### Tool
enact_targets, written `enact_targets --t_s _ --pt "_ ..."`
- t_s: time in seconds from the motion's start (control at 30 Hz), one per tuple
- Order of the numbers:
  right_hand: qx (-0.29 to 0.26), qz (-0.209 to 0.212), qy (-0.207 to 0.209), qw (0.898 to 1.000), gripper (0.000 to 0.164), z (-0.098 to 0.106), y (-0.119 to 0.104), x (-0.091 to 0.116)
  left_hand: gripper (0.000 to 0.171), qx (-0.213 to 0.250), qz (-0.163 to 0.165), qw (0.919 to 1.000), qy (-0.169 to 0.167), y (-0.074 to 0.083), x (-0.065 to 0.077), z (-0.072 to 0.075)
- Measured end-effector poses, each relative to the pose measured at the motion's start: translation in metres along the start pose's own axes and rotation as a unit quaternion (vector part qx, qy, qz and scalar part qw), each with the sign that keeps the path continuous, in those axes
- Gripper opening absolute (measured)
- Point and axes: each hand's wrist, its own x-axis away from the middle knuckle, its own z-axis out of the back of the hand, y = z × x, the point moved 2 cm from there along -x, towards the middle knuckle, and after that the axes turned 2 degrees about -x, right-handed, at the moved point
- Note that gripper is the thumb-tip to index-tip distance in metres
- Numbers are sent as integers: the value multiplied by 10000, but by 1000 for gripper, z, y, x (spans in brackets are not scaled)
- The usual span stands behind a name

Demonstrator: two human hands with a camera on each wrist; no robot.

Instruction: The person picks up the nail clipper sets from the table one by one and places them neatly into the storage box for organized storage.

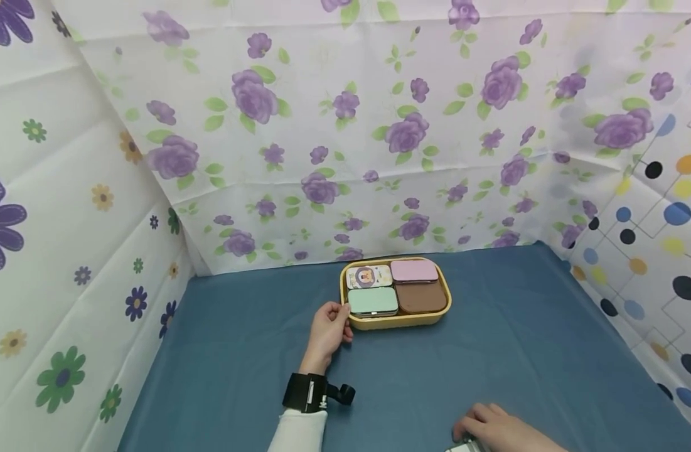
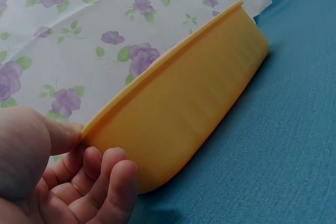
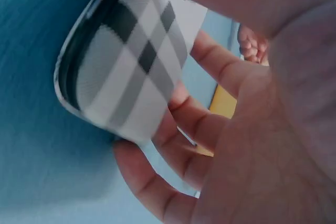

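A yellow plastic basket (image 1: pixel 398 323) stands on the blue cloth near the back wall. My left hand (image 1: pixel 328 328) pinches the basket's left end, its thumb over the rim and its fingers curled against the outside wall. Inside lie several small flat cases: a mint green case (image 1: pixel 373 300), a pink case (image 1: pixel 414 270), a brown case (image 1: pixel 421 297) and a white case with a cartoon animal (image 1: pixel 369 276). At the bottom edge of the head view, my right hand (image 1: pixel 498 429) grips a grey-and-white plaid case (image 3: pixel 134 61) with a shiny metal rim, fingers and thumb around it.
Blue cloth (image 1: pixel 238 364) covers the table. A curtain with purple roses (image 1: pixel 322 125) hangs right behind the basket. Floral sheeting (image 1: pixel 68 251) closes the left side, and dotted sheeting (image 1: pixel 661 251) the right. A black strap camera (image 1: pixel 305 392) sits on my left wrist.
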Motion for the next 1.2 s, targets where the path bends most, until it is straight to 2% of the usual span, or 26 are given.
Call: enact_targets --t_s 0.1,0.23,0.4,0.6,0.8,1.0,1.13,1.2 --pt "47 -121 -55 9999 16 -2 -1 -2 29 -6 9 10000 -91 2 -1 -2" --pt "60 -259 -234 9994 12 -4 -2 -6 27 -27 -4 10000 -20 3 0 -1" --pt "28 -287 -359 9989 13 -6 -1 -9 27 -92 -3 10000 -13 2 3 1" --pt "242 -167 -353 9989 18 1 0 -9 28 -60 37 10000 34 4 1 -1" --pt "74 -118 -450 9989 22 7 -1 -9 28 -50 29 10000 0 3 -2 -2" --pt "129 -614 -370 9973 32 13 -1 -10 25 -106 90 9999 50 0 -4 -2" --pt "-36 -958 -342 9948 40 20 -2 -9 25 -74 107 9999 45 2 -4 -2" --pt "-137 -1003 -270 9945 44 25 -3 -8 25 -83 92 9999 43 2 -4 -1"
